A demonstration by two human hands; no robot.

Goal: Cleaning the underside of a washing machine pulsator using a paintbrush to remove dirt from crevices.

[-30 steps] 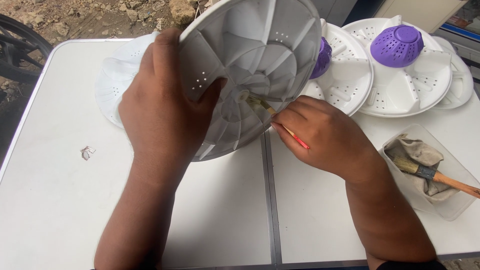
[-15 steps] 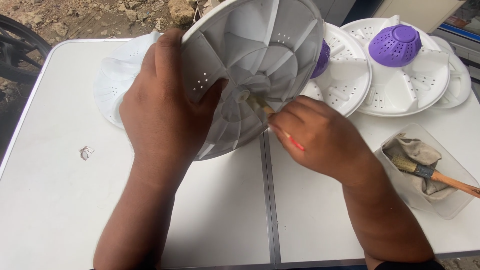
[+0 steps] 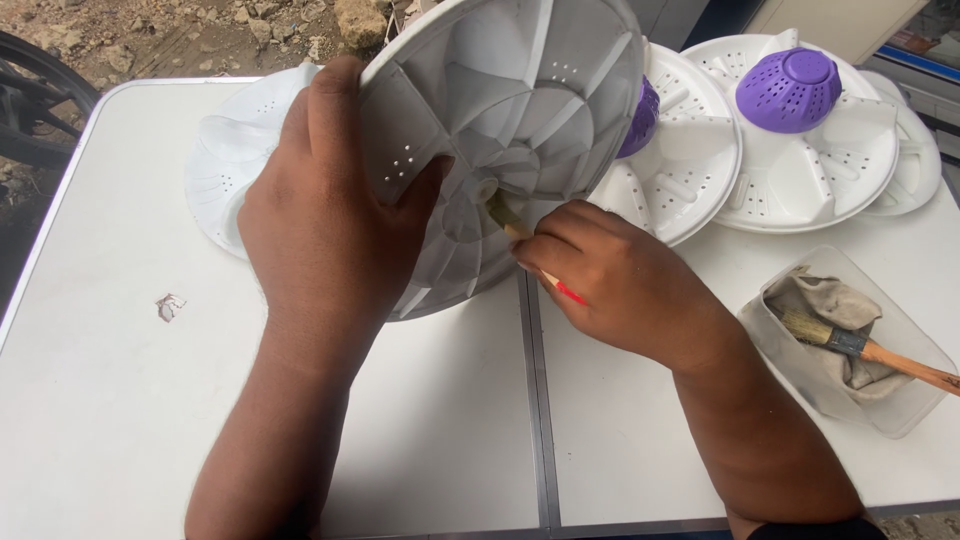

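The white worktop (image 3: 120, 420) lies bare toward its near and left edges. A ribbed white disc (image 3: 520, 110) stands tilted above it, gripped by the left hand (image 3: 325, 215); the right hand (image 3: 620, 285) pinches a small brush (image 3: 515, 228) at its hub.

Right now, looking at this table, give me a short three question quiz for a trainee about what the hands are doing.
1. True or false: the left hand holds the white disc tilted up off the table.
2. What does the right hand hold? A) rag B) small brush C) purple cap
3. Fill in: the bigger brush lies in a clear ____ with a rag.

Key: 1 true. 2 B, the small brush, its tip at the disc's hub. 3 tray.
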